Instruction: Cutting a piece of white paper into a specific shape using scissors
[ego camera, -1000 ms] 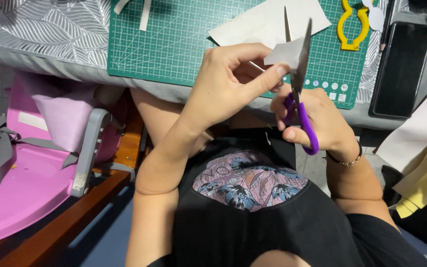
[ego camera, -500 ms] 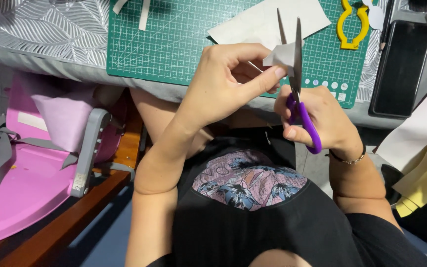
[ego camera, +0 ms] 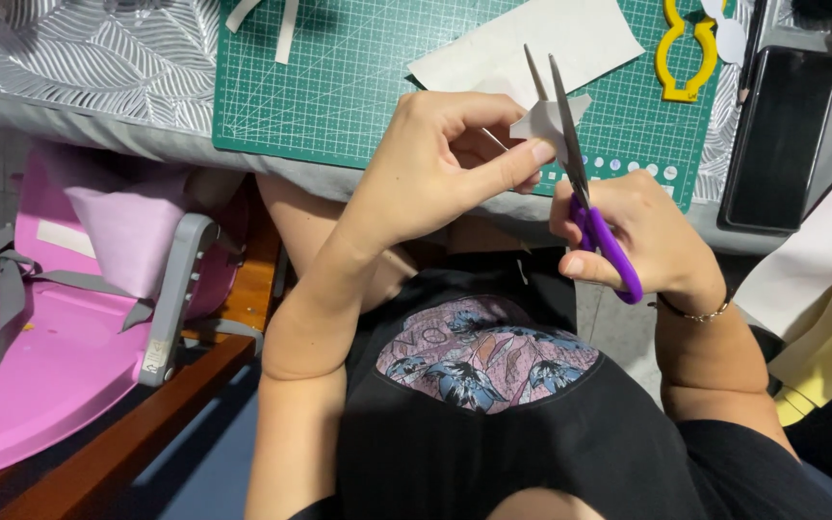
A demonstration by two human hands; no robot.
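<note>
Your left hand pinches a small white paper between thumb and fingers, so it is closed on the paper. It holds the paper up over the near edge of the desk, close to your body, where you can see the cut well. Your right hand is wrapped around the purple handles of the scissors. The blades point away from you and stand a little open, with the paper between them. Holding the paper right beside the blades keeps it stiff, so it does not bend.

On the desk lies a green mat, which keeps the top safe from cuts. A bigger white sheet rests on the mat, just past your hands. A yellow tool lies on the mat to the right, and a black phone lies beside the mat. Two white strips sit near the top of the mat. A pink seat with grey straps stands low on your left, below the desk.

Compared with half a second ago, your hands are in nearly the same spot. The blades are still a little open, much as they were then. The paper looks turned a bit in your fingers. Nothing on the mat has moved.
</note>
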